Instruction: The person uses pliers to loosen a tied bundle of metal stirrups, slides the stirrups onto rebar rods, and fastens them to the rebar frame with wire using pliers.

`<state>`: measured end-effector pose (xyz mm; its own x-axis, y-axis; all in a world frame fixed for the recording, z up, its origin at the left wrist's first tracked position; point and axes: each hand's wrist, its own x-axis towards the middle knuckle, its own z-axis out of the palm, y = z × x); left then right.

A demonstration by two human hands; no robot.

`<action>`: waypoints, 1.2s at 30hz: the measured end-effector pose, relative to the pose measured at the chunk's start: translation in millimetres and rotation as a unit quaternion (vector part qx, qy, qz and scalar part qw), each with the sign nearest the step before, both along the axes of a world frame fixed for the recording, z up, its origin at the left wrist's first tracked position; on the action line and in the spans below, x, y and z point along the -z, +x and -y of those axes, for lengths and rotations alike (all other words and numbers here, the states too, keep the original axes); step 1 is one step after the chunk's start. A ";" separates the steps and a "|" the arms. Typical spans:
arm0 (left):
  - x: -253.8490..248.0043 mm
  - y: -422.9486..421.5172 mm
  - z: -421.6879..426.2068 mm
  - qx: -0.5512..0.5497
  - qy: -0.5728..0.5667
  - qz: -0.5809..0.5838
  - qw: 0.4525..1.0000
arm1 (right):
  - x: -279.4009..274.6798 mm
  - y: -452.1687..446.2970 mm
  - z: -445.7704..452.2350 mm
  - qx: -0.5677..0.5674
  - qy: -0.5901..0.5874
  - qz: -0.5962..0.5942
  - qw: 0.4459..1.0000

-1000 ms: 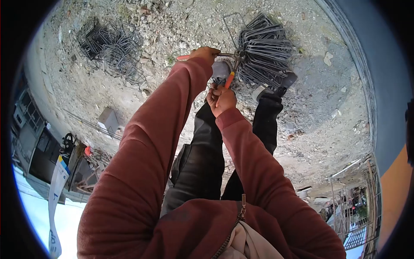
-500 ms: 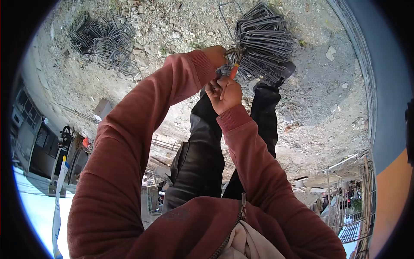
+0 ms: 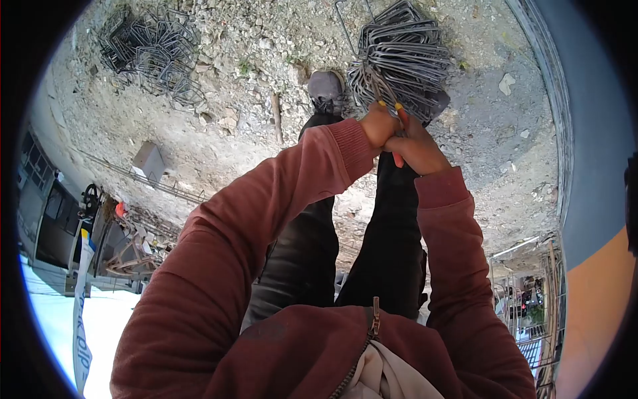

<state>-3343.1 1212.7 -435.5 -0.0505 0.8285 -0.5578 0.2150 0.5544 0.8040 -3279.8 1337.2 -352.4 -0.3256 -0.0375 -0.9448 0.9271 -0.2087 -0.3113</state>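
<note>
From my end of the feed, the left hand (image 3: pixel 380 126) has its fingers wrapped tight around one grip of a red-handled tool (image 3: pixel 403 118), and the right hand (image 3: pixel 425 147) is clenched around the other grip. The hands meet, the two grips nearly side by side (part of the right fingers is hidden from me). One red end pokes out below them. The tool's metal head reaches up over the near edge of a heap of bent bars (image 3: pixel 405 56); I can't tell whether its jaws bite on one. The left shoe (image 3: pixel 325 86) stands just beside that heap, and the right shoe (image 3: pixel 436 103) shows at its lower right edge. Farther out, I see a stick (image 3: pixel 276 118) on the stony ground (image 3: pixel 246 146), a second bar pile (image 3: pixel 149 53) well apart at upper left, and a pale block (image 3: pixel 148 161) below that.
</note>
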 end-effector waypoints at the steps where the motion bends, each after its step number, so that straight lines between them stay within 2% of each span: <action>1: -6.3 -10.5 -2.8 0.013 0.067 0.026 0.997 | -2.5 -10.8 -7.3 -0.067 0.025 0.017 0.997; 2: -8.5 -14.4 -4.4 0.027 0.134 0.051 0.989 | -10.2 -26.3 -15.0 -0.134 0.050 0.033 0.989; 3: -14.3 -11.5 -5.4 -0.133 0.035 0.087 0.987 | -21.5 -43.3 -21.5 -0.203 0.064 0.073 0.974; 4: -22.0 -4.4 -4.7 -0.287 -0.064 0.120 0.948 | -20.1 -44.2 -15.8 -0.227 0.101 0.067 0.966; 5: -25.9 -0.1 -5.9 -0.431 -0.161 0.151 0.875 | -18.0 -44.9 -9.7 -0.249 0.139 0.062 0.956; 7: -3.8 13.5 -0.1 -0.394 -0.166 0.057 0.902 | -20.2 -50.8 -3.4 -0.246 0.171 0.071 0.951; 10: 44.5 45.0 5.4 -0.340 -0.173 -0.075 0.921 | -35.4 -78.6 -21.4 -0.065 -0.047 0.003 0.997; 11: 49.6 55.9 -4.1 -0.371 -0.184 -0.107 0.904 | -35.7 -79.4 -20.0 -0.073 -0.016 0.070 0.995; 12: 54.8 67.4 -13.9 -0.402 -0.194 -0.138 0.884 | -33.2 -74.0 -22.3 -0.098 0.001 0.021 0.995; 13: 35.8 56.7 -49.3 -0.479 -0.213 -0.159 0.837 | -30.2 -68.9 -24.5 -0.123 0.015 -0.028 0.992; 15: 52.0 61.7 -60.6 -0.535 -0.225 -0.186 0.793 | -25.3 -70.9 -34.3 -0.192 -0.003 -0.045 0.980; 16: 57.2 61.9 -66.8 -0.563 -0.229 -0.199 0.769 | -25.3 -90.6 -49.6 -0.235 -0.033 -0.013 0.971; 18: 41.4 56.6 -68.2 -0.574 -0.203 -0.189 0.771 | -30.1 -126.8 -73.2 -0.314 -0.092 0.053 0.943; 19: 70.5 76.7 -58.8 -0.577 -0.214 -0.164 0.771 | -33.4 -134.4 -75.9 -0.349 -0.101 0.056 0.930; 20: 70.7 72.9 -55.9 -0.580 -0.226 -0.139 0.770 | -36.5 -140.2 -76.7 -0.381 -0.110 0.059 0.916; 22: 49.7 56.1 -50.0 -0.576 -0.142 -0.157 0.790 | -33.8 -123.4 -78.2 -0.396 -0.054 0.000 0.917; 24: 59.1 58.7 -39.5 -0.581 -0.163 -0.054 0.796 | -17.2 -47.5 -99.7 -0.359 0.044 0.047 0.931; 25: 53.8 53.2 -38.0 -0.548 -0.182 -0.050 0.815 | -15.7 -28.4 -107.6 -0.344 0.009 0.085 0.935; 26: 47.4 50.2 -34.4 -0.512 -0.207 -0.045 0.833 | -10.4 -6.1 -104.5 -0.370 0.060 0.029 0.927; 27: 39.8 46.1 -35.2 -0.513 -0.191 -0.059 0.835 | -2.7 6.3 -98.9 -0.409 0.093 0.044 0.907; 29: 79.2 72.6 -28.7 -0.467 -0.216 -0.109 0.850 | 22.3 32.3 -95.7 -0.476 0.191 0.049 0.857; 31: 81.7 65.8 -28.6 -0.450 -0.221 -0.105 0.859 | 26.8 31.7 -92.5 -0.546 0.285 0.042 0.786; 32: 83.2 63.1 -28.4 -0.441 -0.223 -0.102 0.863 | 26.6 28.7 -90.8 -0.560 0.302 0.035 0.771; 34: 89.6 67.1 -27.2 -0.448 -0.225 -0.062 0.863 | 24.6 28.8 -86.4 -0.586 0.327 0.026 0.741; 35: 92.8 74.5 -25.9 -0.461 -0.224 -0.040 0.858 | 21.0 27.6 -84.6 -0.578 0.334 0.017 0.745; 36: 96.3 82.2 -24.5 -0.473 -0.224 -0.018 0.852 | 17.2 25.8 -84.9 -0.547 0.310 0.021 0.778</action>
